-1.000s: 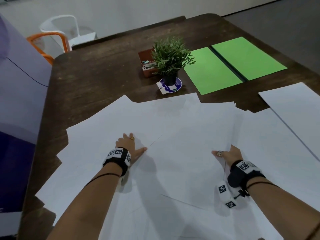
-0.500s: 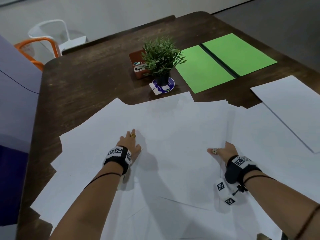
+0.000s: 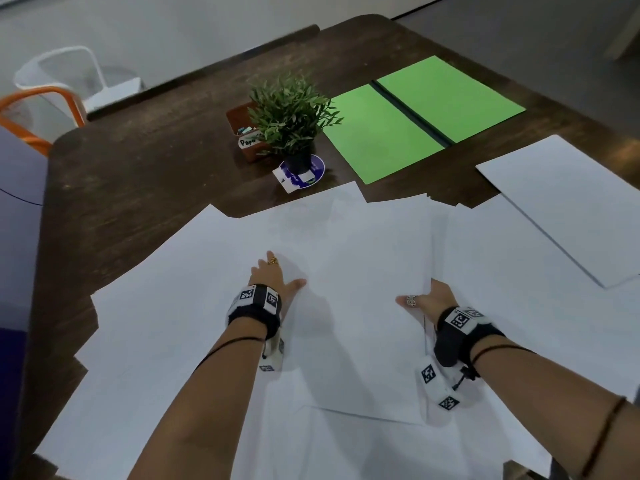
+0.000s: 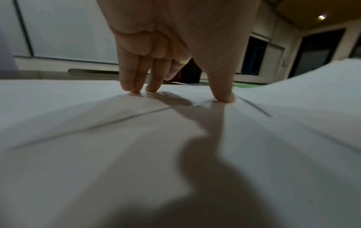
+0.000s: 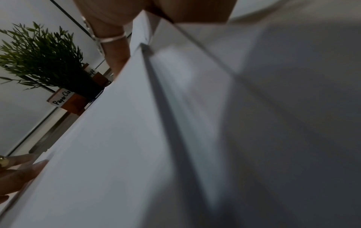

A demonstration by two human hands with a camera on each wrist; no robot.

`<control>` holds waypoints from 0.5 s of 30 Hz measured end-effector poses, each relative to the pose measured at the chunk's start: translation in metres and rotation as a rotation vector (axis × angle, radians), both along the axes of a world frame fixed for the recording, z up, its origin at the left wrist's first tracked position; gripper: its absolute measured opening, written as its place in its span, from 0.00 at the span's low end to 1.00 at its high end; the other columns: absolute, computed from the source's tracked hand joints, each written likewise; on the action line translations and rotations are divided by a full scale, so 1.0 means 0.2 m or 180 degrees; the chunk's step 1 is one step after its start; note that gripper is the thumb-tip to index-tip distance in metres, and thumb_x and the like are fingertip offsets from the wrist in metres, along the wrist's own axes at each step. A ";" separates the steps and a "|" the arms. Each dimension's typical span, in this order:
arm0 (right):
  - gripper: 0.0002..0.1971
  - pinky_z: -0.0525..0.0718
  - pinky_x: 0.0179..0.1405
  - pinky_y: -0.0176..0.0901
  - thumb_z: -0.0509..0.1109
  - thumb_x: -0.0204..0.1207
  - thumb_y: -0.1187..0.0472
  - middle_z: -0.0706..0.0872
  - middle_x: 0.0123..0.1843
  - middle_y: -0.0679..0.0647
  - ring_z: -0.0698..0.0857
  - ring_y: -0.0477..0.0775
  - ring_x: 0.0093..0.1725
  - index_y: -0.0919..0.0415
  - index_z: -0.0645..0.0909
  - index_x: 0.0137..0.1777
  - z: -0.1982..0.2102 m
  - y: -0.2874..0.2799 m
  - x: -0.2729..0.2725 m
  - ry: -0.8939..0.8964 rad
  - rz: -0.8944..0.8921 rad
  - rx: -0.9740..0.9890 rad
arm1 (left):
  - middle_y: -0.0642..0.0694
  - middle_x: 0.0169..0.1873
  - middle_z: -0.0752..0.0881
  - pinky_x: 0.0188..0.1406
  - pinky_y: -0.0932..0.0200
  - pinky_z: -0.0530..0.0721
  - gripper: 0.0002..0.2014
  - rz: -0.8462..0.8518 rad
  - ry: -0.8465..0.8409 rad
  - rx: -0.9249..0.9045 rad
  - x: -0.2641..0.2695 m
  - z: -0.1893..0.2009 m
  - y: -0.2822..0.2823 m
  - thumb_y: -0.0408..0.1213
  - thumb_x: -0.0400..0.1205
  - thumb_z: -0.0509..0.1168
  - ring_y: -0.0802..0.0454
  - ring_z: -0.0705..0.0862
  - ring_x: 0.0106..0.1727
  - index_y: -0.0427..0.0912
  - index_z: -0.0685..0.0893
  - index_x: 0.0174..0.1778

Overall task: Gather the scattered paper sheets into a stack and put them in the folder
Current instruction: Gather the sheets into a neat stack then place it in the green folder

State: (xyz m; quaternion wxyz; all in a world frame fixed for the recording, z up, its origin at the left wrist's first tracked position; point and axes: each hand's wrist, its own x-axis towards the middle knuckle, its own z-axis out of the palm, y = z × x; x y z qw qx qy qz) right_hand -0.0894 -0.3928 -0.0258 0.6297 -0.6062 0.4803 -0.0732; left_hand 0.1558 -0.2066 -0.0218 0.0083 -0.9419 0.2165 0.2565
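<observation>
Paper sheets lay overlapped across the near half of the dark wooden table. Left hand spread flat, fingertips and thumb pressed onto the top sheet. Right hand gripped a lifted sheet edge, thumb on top (fingers hidden beneath). Green folder lay open beyond, beside the potted plant.

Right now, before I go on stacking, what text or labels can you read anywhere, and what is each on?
"Paper Cla…" then "…ips", handwritten on the white label of the brown box behind the potted plant; the middle is hidden.
Printed card under the plant pot: too small to read.
Wristband markers: black-and-white square codes, no words.
Paper sheets and green folder: no text visible.
</observation>
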 end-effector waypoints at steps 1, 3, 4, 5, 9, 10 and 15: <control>0.15 0.78 0.52 0.42 0.79 0.65 0.72 0.86 0.49 0.58 0.83 0.55 0.50 0.62 0.81 0.50 -0.01 0.00 0.00 0.0001 0.0020 -0.0022 | 0.31 0.80 0.57 0.75 0.43 0.66 0.51 -0.0050 -0.0032 0.0031 0.00 0.01 0.01 0.64 0.77 0.60 0.33 0.63 0.78 0.34 0.40 0.82; 0.15 0.79 0.52 0.43 0.80 0.64 0.71 0.87 0.50 0.58 0.84 0.56 0.50 0.63 0.81 0.50 -0.03 0.00 0.00 0.0011 0.0045 -0.0043 | 0.31 0.80 0.57 0.73 0.46 0.69 0.47 -0.0145 -0.0150 0.0088 0.00 0.00 0.02 0.63 0.80 0.56 0.35 0.67 0.76 0.34 0.41 0.82; 0.15 0.79 0.52 0.42 0.80 0.64 0.71 0.87 0.49 0.58 0.84 0.56 0.50 0.63 0.82 0.49 -0.03 0.00 0.00 0.0013 0.0048 -0.0033 | 0.32 0.80 0.57 0.73 0.47 0.69 0.46 -0.0187 -0.0200 0.0117 -0.01 0.01 0.02 0.62 0.81 0.55 0.35 0.68 0.76 0.35 0.42 0.82; 0.15 0.78 0.51 0.42 0.80 0.65 0.71 0.87 0.48 0.58 0.84 0.56 0.49 0.63 0.81 0.49 -0.03 0.00 0.00 0.0003 0.0041 -0.0021 | 0.32 0.80 0.57 0.72 0.46 0.69 0.44 -0.0213 -0.0208 0.0162 -0.02 0.01 0.02 0.61 0.82 0.53 0.35 0.68 0.76 0.35 0.43 0.82; 0.15 0.78 0.51 0.42 0.80 0.64 0.71 0.87 0.49 0.57 0.84 0.56 0.49 0.63 0.82 0.49 -0.02 0.00 0.00 -0.0029 0.0063 -0.0006 | 0.29 0.74 0.65 0.67 0.41 0.75 0.30 -0.0361 -0.0194 0.0181 -0.08 0.00 -0.02 0.47 0.87 0.49 0.31 0.70 0.72 0.38 0.49 0.82; 0.15 0.78 0.51 0.42 0.80 0.64 0.70 0.87 0.48 0.57 0.84 0.56 0.50 0.63 0.82 0.49 -0.02 0.00 -0.01 -0.0018 0.0093 -0.0015 | 0.30 0.70 0.70 0.63 0.41 0.77 0.27 -0.0380 -0.0224 0.0150 -0.09 0.01 -0.03 0.43 0.87 0.49 0.32 0.73 0.68 0.38 0.52 0.81; 0.16 0.80 0.57 0.44 0.80 0.66 0.70 0.86 0.49 0.57 0.84 0.57 0.53 0.66 0.82 0.53 -0.02 -0.01 0.00 0.0068 0.0171 -0.0101 | 0.34 0.62 0.81 0.56 0.51 0.77 0.20 -0.0269 -0.0561 0.0076 -0.13 0.12 -0.05 0.34 0.88 0.47 0.38 0.81 0.60 0.31 0.65 0.75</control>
